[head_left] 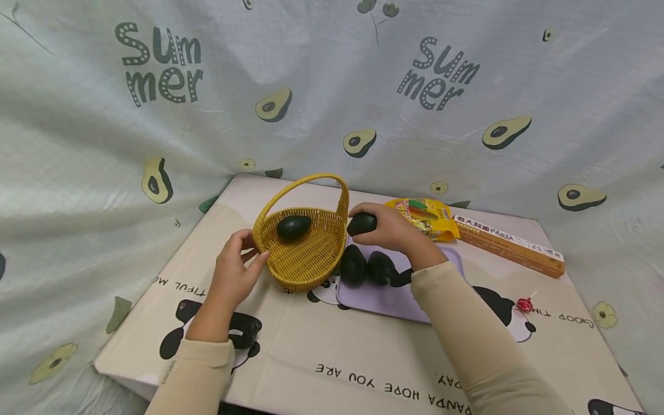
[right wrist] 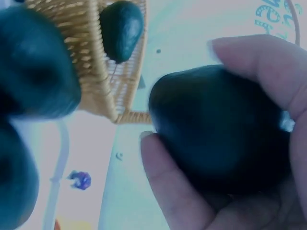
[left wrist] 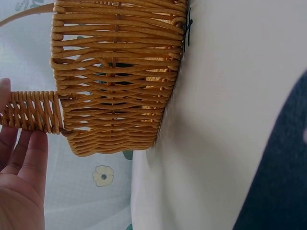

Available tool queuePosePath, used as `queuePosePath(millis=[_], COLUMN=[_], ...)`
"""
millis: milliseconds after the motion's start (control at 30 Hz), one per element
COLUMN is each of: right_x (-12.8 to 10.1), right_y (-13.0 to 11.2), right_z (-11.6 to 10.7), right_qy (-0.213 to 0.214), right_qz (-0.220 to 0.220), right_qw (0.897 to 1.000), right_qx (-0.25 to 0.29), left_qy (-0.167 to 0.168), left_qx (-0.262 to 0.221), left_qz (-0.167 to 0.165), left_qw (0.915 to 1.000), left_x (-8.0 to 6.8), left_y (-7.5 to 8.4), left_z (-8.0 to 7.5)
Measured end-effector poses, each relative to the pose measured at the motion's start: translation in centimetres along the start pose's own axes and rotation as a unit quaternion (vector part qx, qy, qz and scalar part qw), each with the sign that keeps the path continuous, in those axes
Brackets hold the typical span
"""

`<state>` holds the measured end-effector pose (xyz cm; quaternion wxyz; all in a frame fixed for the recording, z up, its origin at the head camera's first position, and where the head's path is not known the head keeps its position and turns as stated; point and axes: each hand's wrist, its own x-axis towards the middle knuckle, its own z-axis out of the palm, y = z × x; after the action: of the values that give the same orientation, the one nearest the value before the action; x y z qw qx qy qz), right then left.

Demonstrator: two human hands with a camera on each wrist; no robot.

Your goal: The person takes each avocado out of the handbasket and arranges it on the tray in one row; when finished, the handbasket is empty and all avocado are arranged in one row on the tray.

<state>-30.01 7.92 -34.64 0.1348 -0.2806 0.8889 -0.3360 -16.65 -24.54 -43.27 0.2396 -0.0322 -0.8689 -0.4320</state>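
The right hand (head_left: 390, 229) gripped a dark avocado (head_left: 361, 223), fingers curled round it, just beside the handle of the yellow wicker basket (head_left: 306, 262). The left hand (head_left: 234, 271) rested against the basket's near rim, thumb and fingers apart around it. One avocado (head_left: 293, 227) lay inside the basket. Two more avocados (head_left: 367, 267) sat on a lilac tray (head_left: 386, 297) beside it.

The basket (head_left: 306, 253) is woven yellow wicker, the avocado (head_left: 361, 223) dark and matt-skinned, the tray (head_left: 386, 297) smooth lilac plastic.
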Motion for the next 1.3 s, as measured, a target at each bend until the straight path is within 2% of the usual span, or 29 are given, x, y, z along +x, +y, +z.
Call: queuePosePath(millis=[167,433,833,1300], right_x=[-0.9,-2.0,-3.8,-5.9], right_y=[1.1,2.9,4.7,7.3], right_z=[-0.4,-0.9,-1.3,-0.8], right_qy=[0.029,0.017,0.042,0.029], right_qz=[0.029,0.015,0.066,0.087], right_qw=[0.999,1.0,0.996,0.996], right_qx=[-0.016,0.001,0.034,0.015], left_qy=[-0.001,0.0,0.0,-0.002], left_qx=[-0.002,-0.006,-0.005,0.001], left_qz=[0.002,-0.003,-0.001,-0.005], left_qw=[1.0,1.0,1.0,1.0], left_x=[0.1,-0.1,-0.1,-0.1], left_y=[-0.1,0.2,0.2,0.2], left_z=[0.0,-0.1,-0.1,0.0])
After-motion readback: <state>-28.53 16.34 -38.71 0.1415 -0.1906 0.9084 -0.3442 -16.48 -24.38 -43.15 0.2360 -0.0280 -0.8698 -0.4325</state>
